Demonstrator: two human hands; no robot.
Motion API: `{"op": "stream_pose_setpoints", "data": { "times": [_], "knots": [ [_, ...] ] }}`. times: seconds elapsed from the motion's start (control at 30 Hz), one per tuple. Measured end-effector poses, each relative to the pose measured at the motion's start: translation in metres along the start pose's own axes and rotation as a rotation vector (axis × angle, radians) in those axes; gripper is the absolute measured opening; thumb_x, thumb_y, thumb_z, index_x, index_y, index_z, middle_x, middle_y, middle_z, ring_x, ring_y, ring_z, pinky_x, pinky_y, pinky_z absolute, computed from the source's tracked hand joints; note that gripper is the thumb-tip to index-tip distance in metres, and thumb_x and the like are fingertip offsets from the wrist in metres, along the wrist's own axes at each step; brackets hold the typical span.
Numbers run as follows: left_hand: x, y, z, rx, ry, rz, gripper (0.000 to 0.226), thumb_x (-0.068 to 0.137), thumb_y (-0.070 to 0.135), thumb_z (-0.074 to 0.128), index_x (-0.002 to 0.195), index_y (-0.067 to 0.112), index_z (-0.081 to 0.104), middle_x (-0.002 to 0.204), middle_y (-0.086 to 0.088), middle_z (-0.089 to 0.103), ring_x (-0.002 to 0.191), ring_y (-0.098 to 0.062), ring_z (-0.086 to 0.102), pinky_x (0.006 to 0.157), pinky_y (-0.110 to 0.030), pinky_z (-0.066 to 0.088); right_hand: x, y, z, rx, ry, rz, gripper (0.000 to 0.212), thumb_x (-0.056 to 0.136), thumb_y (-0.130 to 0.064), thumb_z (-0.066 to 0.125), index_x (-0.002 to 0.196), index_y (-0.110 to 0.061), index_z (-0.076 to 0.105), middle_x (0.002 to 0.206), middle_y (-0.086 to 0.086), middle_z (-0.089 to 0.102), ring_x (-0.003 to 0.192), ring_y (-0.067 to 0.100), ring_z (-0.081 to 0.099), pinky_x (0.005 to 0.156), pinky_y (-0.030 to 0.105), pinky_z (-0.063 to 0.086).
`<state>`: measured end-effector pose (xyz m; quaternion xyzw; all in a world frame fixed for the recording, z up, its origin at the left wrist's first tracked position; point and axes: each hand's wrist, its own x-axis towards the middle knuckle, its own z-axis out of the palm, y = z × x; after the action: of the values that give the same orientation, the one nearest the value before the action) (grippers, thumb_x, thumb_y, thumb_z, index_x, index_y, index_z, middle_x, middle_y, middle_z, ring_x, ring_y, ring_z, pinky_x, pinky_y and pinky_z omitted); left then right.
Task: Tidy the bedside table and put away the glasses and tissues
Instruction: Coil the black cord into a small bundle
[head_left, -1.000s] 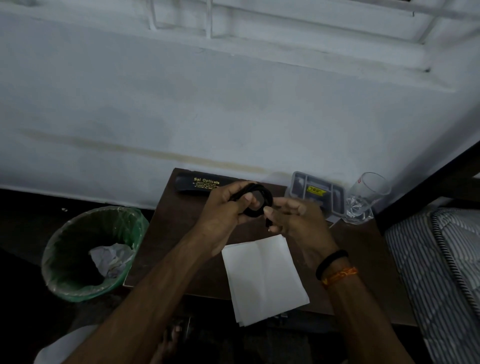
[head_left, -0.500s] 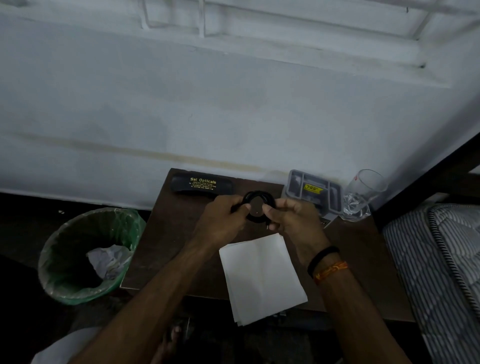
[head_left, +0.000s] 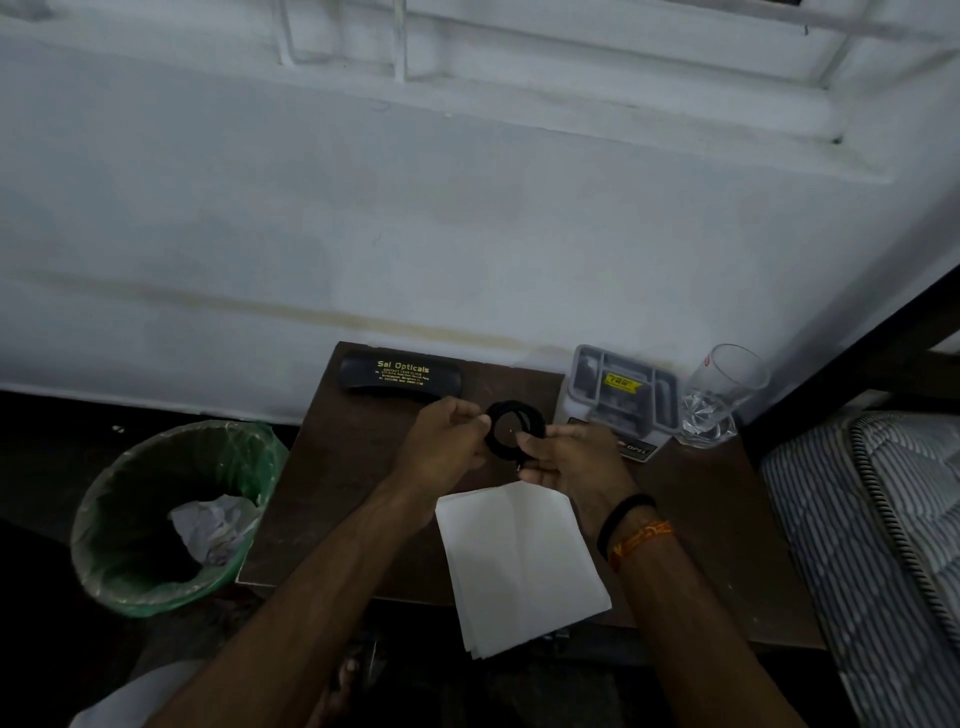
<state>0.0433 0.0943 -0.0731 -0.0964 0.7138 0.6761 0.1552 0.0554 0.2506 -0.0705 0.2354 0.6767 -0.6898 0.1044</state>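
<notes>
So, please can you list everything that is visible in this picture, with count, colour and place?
glasses: one pair, black, folded, held above the table between both hands
glasses case: one, black, gold lettering, table's far left
tissues: one stack, white, table's near edge
organiser tray: one, grey, table's far right
drinking glass: one, clear, right of the tray
table: one, dark brown
waste bin: one, green liner, floor left, crumpled paper inside
mattress: one, striped, right
left hand: pinches the glasses
right hand: pinches the glasses; black and orange bands on its wrist

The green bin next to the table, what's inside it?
Inside the green bin lies crumpled white paper on a green liner. The bottom is too dark to see anything else.
</notes>
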Motion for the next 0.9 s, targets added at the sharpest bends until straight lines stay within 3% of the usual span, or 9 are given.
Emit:
{"op": "stream_pose_setpoints", "data": {
  "times": [0.1, 0.17, 0.23, 0.3, 0.4, 0.5, 0.6, 0.9],
  "knots": [
    [0.004, -0.004, -0.003, 0.225, -0.003, 0.015, 0.017, 0.094, 0.025, 0.059, 0.110, 0.019, 0.056, 0.115, -0.001, 0.059, 0.105, -0.018, 0.059, 0.090, -0.041, 0.054, 0.015, 0.007, 0.002, -0.041, 0.094, -0.006, 0.007, 0.083, -0.006, 0.074, 0.084, -0.002, 0.068, 0.098, 0.021, 0.071, 0.076, 0.024, 0.070, 0.057, 0.024, 0.057],
    [0.006, -0.006, -0.005, 0.386, -0.008, 0.050, 0.008, 0.093, 0.028, 0.059, 0.097, 0.023, 0.053, 0.103, 0.002, 0.057, 0.089, -0.011, 0.056, 0.073, -0.030, 0.049, 0.026, 0.011, 0.005, -0.123, 0.158, -0.039, 0.007, 0.084, -0.008, 0.073, 0.081, -0.004, 0.068, 0.098, 0.019, 0.071, 0.080, 0.024, 0.071, 0.061, 0.026, 0.059],
    [0.009, -0.008, -0.006, 0.501, -0.055, 0.072, 0.017, 0.093, 0.028, 0.058, 0.109, 0.022, 0.054, 0.107, 0.006, 0.057, 0.085, -0.005, 0.053, 0.063, -0.020, 0.039, 0.038, 0.013, 0.010, -0.223, 0.197, -0.080, 0.006, 0.086, -0.010, 0.071, 0.086, -0.005, 0.069, 0.099, 0.017, 0.071, 0.082, 0.024, 0.071, 0.064, 0.028, 0.060],
    [0.011, -0.008, -0.007, 0.640, -0.119, 0.121, 0.032, 0.093, 0.024, 0.058, 0.124, 0.017, 0.053, 0.120, 0.003, 0.059, 0.093, -0.007, 0.054, 0.068, -0.017, 0.041, 0.049, 0.014, 0.017, -0.371, 0.227, -0.142, 0.006, 0.087, -0.014, 0.070, 0.083, -0.009, 0.070, 0.095, 0.014, 0.072, 0.080, 0.023, 0.071, 0.070, 0.035, 0.062],
    [0.011, -0.007, -0.010, 0.788, -0.166, 0.183, 0.038, 0.093, 0.019, 0.059, 0.129, 0.012, 0.054, 0.127, -0.007, 0.059, 0.111, -0.018, 0.058, 0.087, -0.027, 0.048, 0.063, 0.011, 0.027, -0.584, 0.265, -0.206, 0.015, 0.088, -0.021, 0.066, 0.085, -0.007, 0.071, 0.084, 0.013, 0.072, 0.078, 0.027, 0.070, 0.075, 0.045, 0.060],
    [0.013, -0.006, -0.017, 0.843, -0.166, 0.178, 0.038, 0.092, 0.020, 0.060, 0.128, 0.010, 0.055, 0.127, -0.008, 0.058, 0.117, -0.024, 0.056, 0.095, -0.032, 0.048, 0.074, 0.004, 0.035, -0.674, 0.300, -0.230, 0.017, 0.087, -0.023, 0.065, 0.080, -0.008, 0.068, 0.079, 0.010, 0.070, 0.075, 0.025, 0.067, 0.069, 0.036, 0.058],
    [0.015, -0.007, -0.025, 0.884, -0.151, 0.170, 0.038, 0.093, 0.022, 0.059, 0.128, 0.009, 0.055, 0.129, -0.010, 0.057, 0.120, -0.025, 0.054, 0.096, -0.033, 0.046, 0.081, -0.001, 0.038, -0.780, 0.369, -0.259, 0.016, 0.086, -0.024, 0.066, 0.081, -0.009, 0.066, 0.078, 0.008, 0.065, 0.072, 0.024, 0.059, 0.063, 0.027, 0.045],
    [0.021, -0.012, -0.036, 0.976, -0.256, 0.102, 0.051, 0.094, 0.030, 0.059, 0.140, 0.013, 0.045, 0.144, -0.009, 0.046, 0.133, -0.023, 0.044, 0.106, -0.033, 0.038, 0.092, -0.003, 0.052, -0.921, 0.486, -0.308, 0.027, 0.087, -0.021, 0.060, 0.101, 0.001, 0.066, 0.102, 0.021, 0.068, 0.101, 0.036, 0.060, 0.080, 0.037, 0.051]
  ]
}}
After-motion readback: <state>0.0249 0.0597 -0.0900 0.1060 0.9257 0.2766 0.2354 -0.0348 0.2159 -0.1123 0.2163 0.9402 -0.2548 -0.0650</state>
